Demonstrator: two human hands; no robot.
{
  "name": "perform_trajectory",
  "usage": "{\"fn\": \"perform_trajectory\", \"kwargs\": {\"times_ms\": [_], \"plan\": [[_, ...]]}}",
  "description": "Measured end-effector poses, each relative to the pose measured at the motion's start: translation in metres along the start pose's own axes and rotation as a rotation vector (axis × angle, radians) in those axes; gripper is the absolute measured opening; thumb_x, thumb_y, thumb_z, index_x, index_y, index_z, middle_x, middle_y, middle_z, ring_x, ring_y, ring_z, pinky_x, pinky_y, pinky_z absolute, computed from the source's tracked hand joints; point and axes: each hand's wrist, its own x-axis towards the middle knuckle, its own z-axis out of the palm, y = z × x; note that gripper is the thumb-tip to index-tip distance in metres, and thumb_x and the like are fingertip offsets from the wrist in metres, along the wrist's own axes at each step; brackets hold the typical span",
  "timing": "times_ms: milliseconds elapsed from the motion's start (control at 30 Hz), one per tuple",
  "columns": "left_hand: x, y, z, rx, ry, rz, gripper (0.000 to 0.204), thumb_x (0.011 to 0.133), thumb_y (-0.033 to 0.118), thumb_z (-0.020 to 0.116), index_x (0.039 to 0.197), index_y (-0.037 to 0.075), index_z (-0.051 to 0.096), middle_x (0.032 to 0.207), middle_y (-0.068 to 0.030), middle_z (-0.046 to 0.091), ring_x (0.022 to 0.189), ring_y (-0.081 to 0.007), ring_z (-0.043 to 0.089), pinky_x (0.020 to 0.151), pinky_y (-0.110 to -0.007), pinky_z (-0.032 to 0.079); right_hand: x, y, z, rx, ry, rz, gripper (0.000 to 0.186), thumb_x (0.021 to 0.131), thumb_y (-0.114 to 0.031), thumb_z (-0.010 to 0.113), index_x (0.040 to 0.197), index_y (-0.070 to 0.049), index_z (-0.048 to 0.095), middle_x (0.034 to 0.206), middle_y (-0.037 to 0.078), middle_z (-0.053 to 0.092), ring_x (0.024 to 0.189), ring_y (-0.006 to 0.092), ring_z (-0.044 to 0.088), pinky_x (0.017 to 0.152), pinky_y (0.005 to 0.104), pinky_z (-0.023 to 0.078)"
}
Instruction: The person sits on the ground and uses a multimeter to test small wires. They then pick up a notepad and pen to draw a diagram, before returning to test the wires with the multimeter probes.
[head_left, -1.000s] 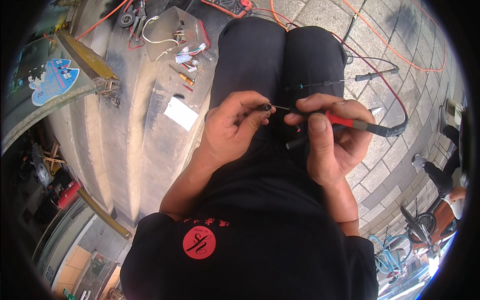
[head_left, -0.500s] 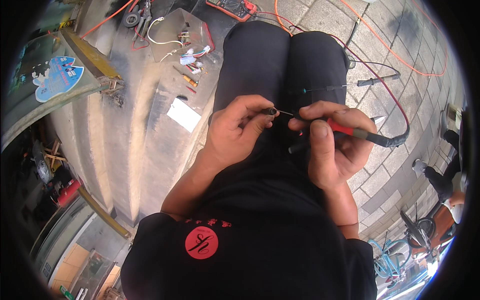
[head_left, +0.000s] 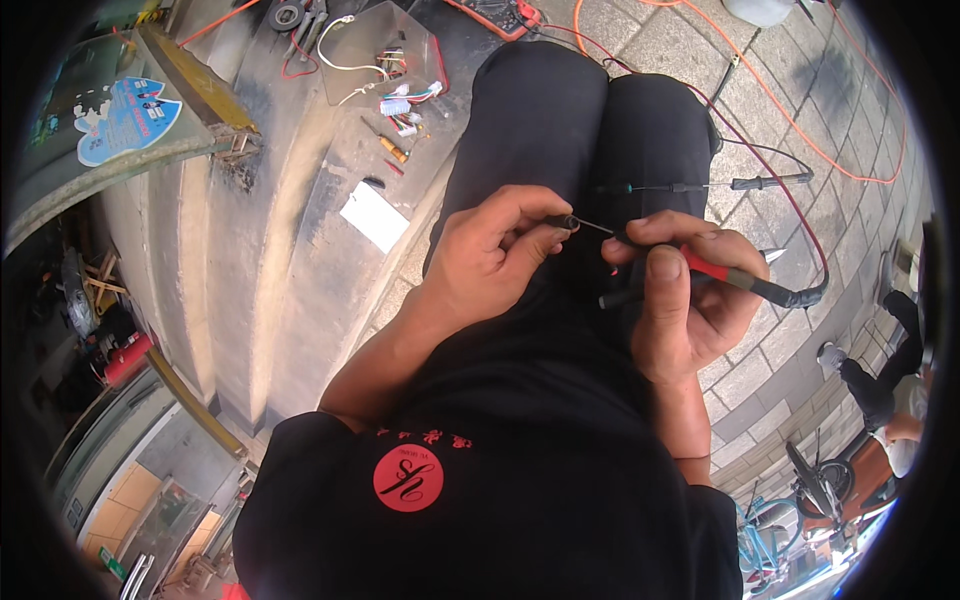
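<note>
My left hand pinches a small black cylindrical sleeve between thumb and fingers. My right hand is closed on a red and black test probe, whose thin metal needle points left at the sleeve's end. Whether the needle touches the sleeve, I cannot tell. Held across the same palm is a second tool with a black rod-like end; a silver pointed tip shows beyond the fingers and seems to belong to it. Over my right thigh lies a black probe with a long thin shaft.
On the ledge at left are a clear plastic box, white connectors with wires, a yellow-handled screwdriver and a white card. A red multimeter sits beyond my knees. Orange cable crosses the paving. Another person is at far right.
The whole view has shifted slightly, so hands and lap appear further right. Both hands keep their grips, with the needle still pointing at the sleeve.
</note>
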Motion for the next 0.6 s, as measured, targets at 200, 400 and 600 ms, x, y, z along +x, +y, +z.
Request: {"fn": "perform_trajectory", "kwargs": {"times_ms": [200, 400, 600], "plan": [[-0.0013, 0.0011, -0.0003, 0.001, 0.000, -0.002, 0.022, 0.105, -0.004, 0.062, 0.126, -0.003, 0.059, 0.114, -0.0131, 0.074, 0.107, -0.0181, 0.075, 0.091, -0.031, 0.063, -0.0005, 0.0007, -0.0011, 0.007, -0.001, -0.015, 0.031, 0.102, 0.011, 0.059, 0.126, 0.000, 0.043, 0.109, 0.030, 0.069, 0.084, 0.0256, 0.074, 0.081, 0.0385, 0.064], [-0.0005, -0.0009, -0.0010, 0.005, -0.007, 0.010, 0.022, 0.105, -0.004, 0.063, 0.127, -0.003, 0.059, 0.115, -0.0138, 0.074, 0.106, -0.0186, 0.075, 0.090, -0.031, 0.063, -0.0010, 0.0037, -0.0013, 0.024, 0.007, -0.037, 0.032, 0.102, 0.011, 0.059, 0.127, 0.000, 0.043, 0.110, 0.031, 0.069, 0.085, 0.0259, 0.074, 0.081, 0.0389, 0.064], [0.0006, -0.0058, 0.0063, -0.077, 0.113, 0.046, 0.023, 0.098, -0.007, 0.070, 0.120, -0.001, 0.065, 0.097, -0.0111, 0.077, 0.088, -0.0152, 0.077, 0.075, -0.028, 0.061, -0.0014, 0.0010, -0.0033, 0.010, -0.005, -0.030, 0.032, 0.102, 0.011, 0.059, 0.127, -0.001, 0.043, 0.111, 0.030, 0.069, 0.085, 0.0256, 0.074, 0.081, 0.0390, 0.064]]}}
